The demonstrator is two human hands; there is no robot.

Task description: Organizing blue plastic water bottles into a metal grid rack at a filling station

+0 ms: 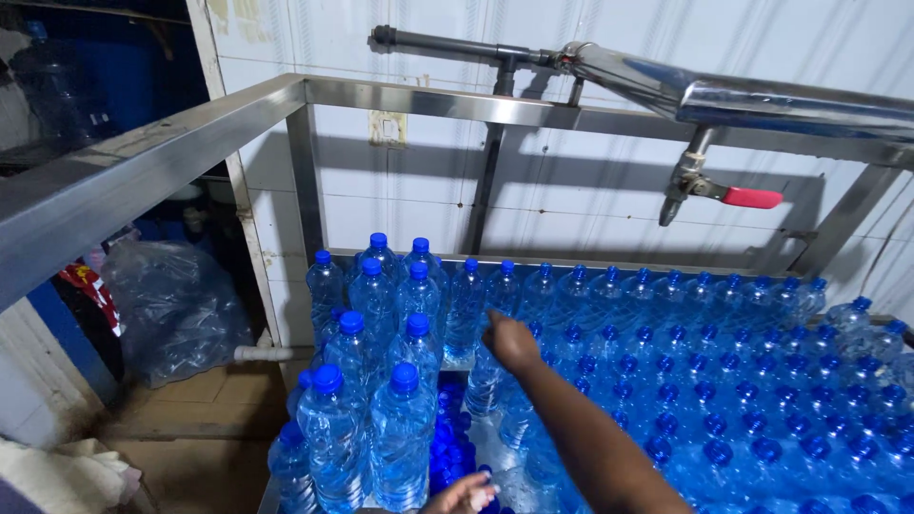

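Reaching forward, the right hand (509, 341) rests curled on the top of a capped bottle (488, 366) amid the packed blue-capped bottles (705, 381) on the steel desk (490, 443). Whether its fingers clamp the cap, I cannot tell. Near the bottom edge, the left hand (464, 495) pinches a loose blue cap (485, 470). A sideways nudge could topple the taller bottles (367, 381) left of that hand.

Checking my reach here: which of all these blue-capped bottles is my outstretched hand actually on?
The right hand rests on a bottle in the second row from the wall, just right of the taller raised group; the other bottles go untouched.
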